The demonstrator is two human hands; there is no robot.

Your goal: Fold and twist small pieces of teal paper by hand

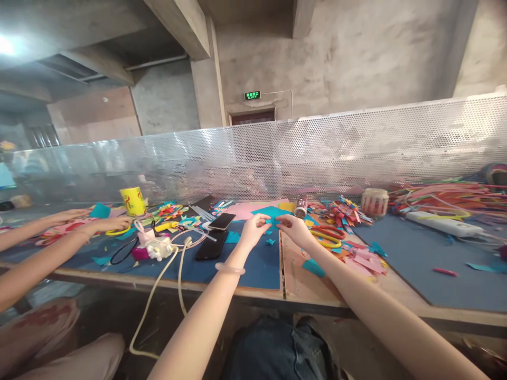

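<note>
My left hand (254, 230) and my right hand (293, 229) meet over the table's middle. Between their pinched fingertips is a small piece of blue paper (273, 221); its exact folds are too small to make out. Right behind it shows a larger blue paper sheet (262, 211) of the same colour. A little blue scrap (270, 242) lies on the dark blue mat (257, 266) below my fingers. To the right of my right hand are yellow-handled scissors (327, 241), partly covered, and a small brown bottle (301, 207).
Left of my left arm lie two phones (212, 245), a cable (180, 274) and a white trinket (156, 247). Pink scraps (366, 261) and a glass jar (374, 202) are at right, near a power strip (443, 224). A co-worker's hands (113, 224) hold scissors and blue paper at left.
</note>
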